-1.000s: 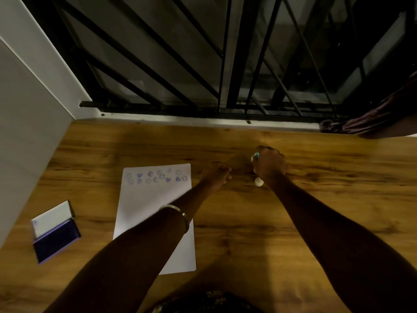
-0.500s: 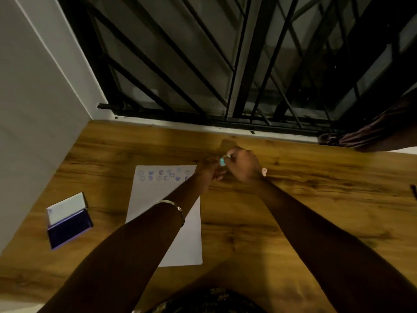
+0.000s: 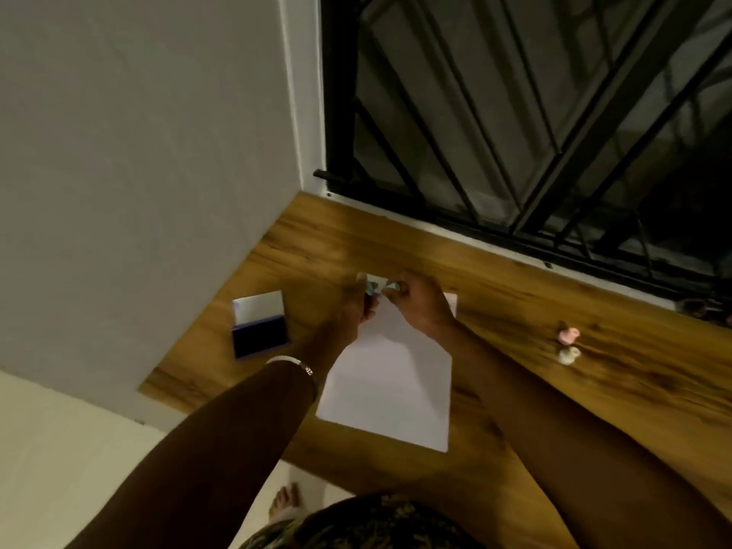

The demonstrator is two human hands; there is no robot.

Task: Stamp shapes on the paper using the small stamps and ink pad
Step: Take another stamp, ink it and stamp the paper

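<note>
Both hands [image 3: 390, 301] have shifted over the paper [image 3: 390, 390], pinching a teal stamp [image 3: 374, 288]; ink pad [image 3: 259, 328] left, two stamps [image 3: 569, 344] right

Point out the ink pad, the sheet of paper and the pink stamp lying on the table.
ink pad [image 3: 260, 335]: head view, on the dark inked surface of the open case.
sheet of paper [image 3: 390, 384]: head view, on the bare white middle.
pink stamp [image 3: 569, 334]: head view, on its pink body, right of the paper.

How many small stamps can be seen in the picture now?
3, maybe 4. A pink stamp and a cream stamp stand on the table, right of the paper. The hands hold a teal stamp, possibly two pieces; blur hides more.
</note>
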